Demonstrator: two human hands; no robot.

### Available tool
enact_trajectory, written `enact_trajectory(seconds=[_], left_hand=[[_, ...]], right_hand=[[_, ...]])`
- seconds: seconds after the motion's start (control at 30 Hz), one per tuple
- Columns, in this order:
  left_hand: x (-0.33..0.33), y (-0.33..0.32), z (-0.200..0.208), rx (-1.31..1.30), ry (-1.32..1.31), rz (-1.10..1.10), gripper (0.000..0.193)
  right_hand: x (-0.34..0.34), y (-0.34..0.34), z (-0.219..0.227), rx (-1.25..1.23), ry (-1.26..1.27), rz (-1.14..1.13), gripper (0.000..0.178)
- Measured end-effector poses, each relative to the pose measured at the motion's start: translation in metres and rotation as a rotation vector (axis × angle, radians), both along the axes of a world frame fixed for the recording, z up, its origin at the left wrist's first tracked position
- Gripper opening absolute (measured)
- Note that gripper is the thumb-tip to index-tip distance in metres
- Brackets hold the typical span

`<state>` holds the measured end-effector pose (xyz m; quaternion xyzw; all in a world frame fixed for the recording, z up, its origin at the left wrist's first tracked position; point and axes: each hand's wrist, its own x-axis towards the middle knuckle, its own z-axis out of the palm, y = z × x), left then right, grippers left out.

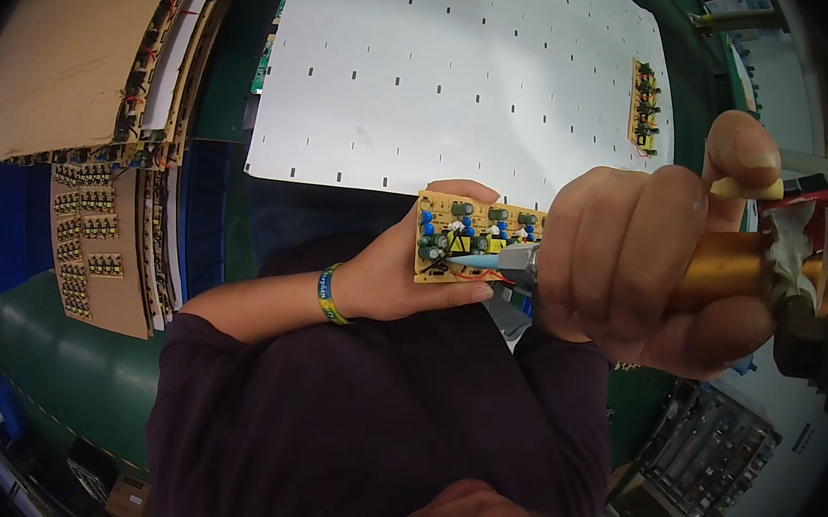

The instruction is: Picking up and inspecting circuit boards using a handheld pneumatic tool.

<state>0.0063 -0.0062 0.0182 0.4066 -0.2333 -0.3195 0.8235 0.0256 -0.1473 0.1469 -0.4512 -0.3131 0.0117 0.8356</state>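
Head view, and it's the tan circuit board centre stage, up in front of the torso, by the near edge of the white slotted sheet. The left hand has it pinched edgewise, fingers along the far side, thumb along the near; the right hand is curled round a gold-barrelled tool, its pale blue tip poised among the capacitors — touching or just above, can't tell. Now the danger: the board looks supported by one hand alone, so a firm push could tilt it, and a slip could drive the tip into the red wires or bend a component. That big right fist hides the board's right end, too — trouble there could go unnoticed. Further out, a second board lies at the sheet's right side, cardboard sheets bearing smaller boards stand at left, and green floor shows below.
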Motion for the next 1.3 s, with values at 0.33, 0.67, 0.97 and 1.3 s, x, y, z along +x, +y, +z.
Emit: enact_trajectory(seconds=[0.33,0.67,0.97,1.3], left_hand=[[0.0,-0.001,0.0,0.007,0.008,-0.02,0.067],[0.003,0.002,0.002,0.005,-0.006,-0.002,0.068],[0.015,0.048,0.037,0.187,-0.092,-0.135,0.07],[0.137,0.259,0.156,0.289,-0.166,0.64,0.052]], right_hand=[[-0.001,-0.003,0.0,-0.056,0.006,-0.048,0.054],[0.004,0.001,-0.001,0.003,0.003,-0.021,0.057],[0.007,-0.018,0.019,0.124,-0.08,-0.092,0.06],[-0.002,-0.068,0.01,0.117,0.032,-0.257,0.067]])
